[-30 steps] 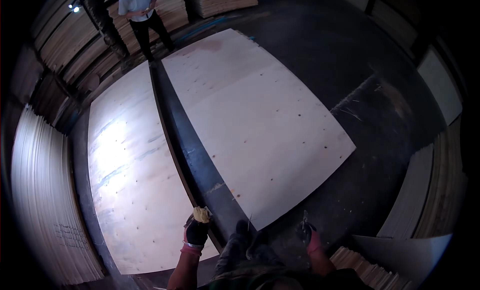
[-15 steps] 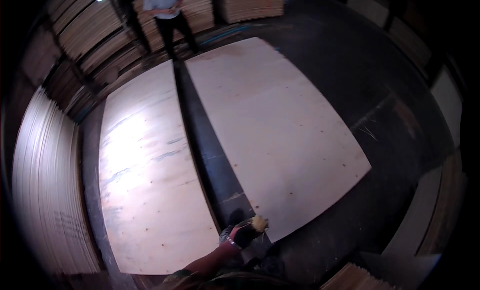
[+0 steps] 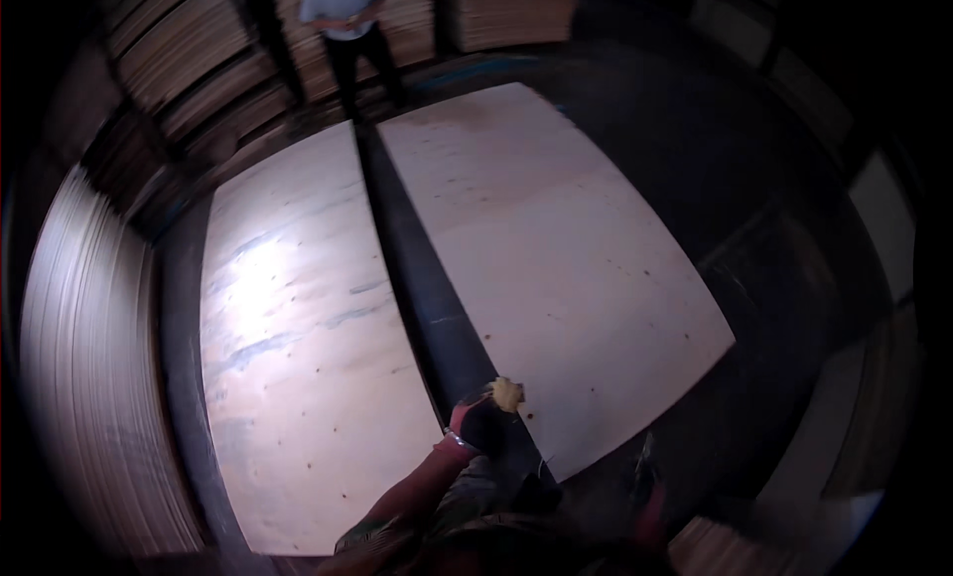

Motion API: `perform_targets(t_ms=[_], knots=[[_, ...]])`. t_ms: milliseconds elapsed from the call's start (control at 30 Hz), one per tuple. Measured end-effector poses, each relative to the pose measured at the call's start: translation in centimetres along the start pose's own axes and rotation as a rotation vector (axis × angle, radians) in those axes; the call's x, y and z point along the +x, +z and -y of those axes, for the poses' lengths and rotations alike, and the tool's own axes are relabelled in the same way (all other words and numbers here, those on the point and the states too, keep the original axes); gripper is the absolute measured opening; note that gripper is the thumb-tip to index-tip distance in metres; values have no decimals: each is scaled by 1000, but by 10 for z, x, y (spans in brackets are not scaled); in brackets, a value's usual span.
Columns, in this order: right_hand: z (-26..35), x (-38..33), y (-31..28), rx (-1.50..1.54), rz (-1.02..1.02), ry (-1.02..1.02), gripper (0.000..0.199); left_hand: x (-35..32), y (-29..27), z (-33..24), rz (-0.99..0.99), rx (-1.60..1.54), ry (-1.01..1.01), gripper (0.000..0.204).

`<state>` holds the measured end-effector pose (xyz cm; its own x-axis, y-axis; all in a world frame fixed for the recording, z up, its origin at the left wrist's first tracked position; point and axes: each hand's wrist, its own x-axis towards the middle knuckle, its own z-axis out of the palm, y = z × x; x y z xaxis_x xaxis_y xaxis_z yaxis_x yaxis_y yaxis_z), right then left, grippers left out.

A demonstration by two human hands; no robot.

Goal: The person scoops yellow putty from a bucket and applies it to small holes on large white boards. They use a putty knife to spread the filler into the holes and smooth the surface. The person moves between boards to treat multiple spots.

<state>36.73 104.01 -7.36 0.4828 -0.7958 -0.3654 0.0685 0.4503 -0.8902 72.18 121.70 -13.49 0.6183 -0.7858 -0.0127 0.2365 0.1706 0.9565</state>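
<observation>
My left hand [image 3: 478, 417], with a light band at its wrist, reaches over the dark gap between two large pale plywood sheets. Its fingers are closed on a crumpled, pale-yellow wad [image 3: 507, 393], which is beside the inner near edge of the right plywood sheet [image 3: 566, 268]. To the left lies the other plywood sheet [image 3: 298, 377], with a bright glare and grey streaks. My right hand [image 3: 649, 516] is low at the right, dim and smeared, past the right sheet's near edge. Something thin and pale shows just above it; its fingers cannot be made out.
A person [image 3: 347, 30] in a light shirt and dark trousers stands beyond the sheets' far ends. A tall stack of pale sheets [image 3: 89, 377] lines the left side. More stacked boards [image 3: 511, 15] stand at the back, and another stack [image 3: 725, 548] is at the lower right.
My left hand, still holding the wad, has moved slightly up and away from me. My right hand has come into sight at the lower right. The view has shifted a little.
</observation>
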Motion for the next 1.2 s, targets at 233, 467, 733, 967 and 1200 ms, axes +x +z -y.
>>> perform_targets(t_ms=[233, 467, 733, 967, 1200], knots=[[-69, -44, -112, -42, -157, 122, 36, -15, 43, -32, 83, -576, -77, 38], [-163, -161, -245, 234, -510, 457, 34, -19, 100, -49, 74, 298, 110, 36], [-155, -140, -206, 606, -648, 329, 25, 6, 155, -47, 104, -373, -266, 41], [-152, -120, -174, 628, -669, 356, 22, 24, 164, -9, 75, -463, -501, 36], [-254, -61, -139, 509, -714, 598, 28, 32, 70, 158, 581, 968, -37, 25]])
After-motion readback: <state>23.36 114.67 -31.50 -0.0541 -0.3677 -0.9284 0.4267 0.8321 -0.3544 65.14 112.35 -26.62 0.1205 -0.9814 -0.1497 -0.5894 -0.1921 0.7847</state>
